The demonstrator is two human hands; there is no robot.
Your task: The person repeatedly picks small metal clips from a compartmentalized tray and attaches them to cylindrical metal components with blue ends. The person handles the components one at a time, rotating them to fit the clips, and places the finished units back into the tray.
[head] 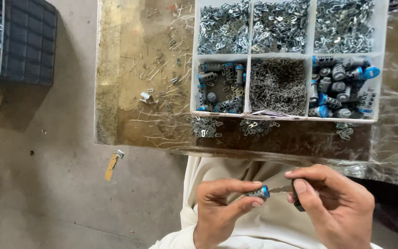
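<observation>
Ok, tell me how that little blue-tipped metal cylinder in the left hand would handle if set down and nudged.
The cylinder looks rigid metal, so probably stiff and fairly heavy for its size. Its round body would likely roll. The left hand pinches it by fingertips, suggesting it is small and perhaps slippery.

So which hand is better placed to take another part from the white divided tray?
Probably the right hand. It pinches only a slim key, and lies below the white divided tray's right compartments. The left hand grips the small blue-ended metal cylinder.
</observation>
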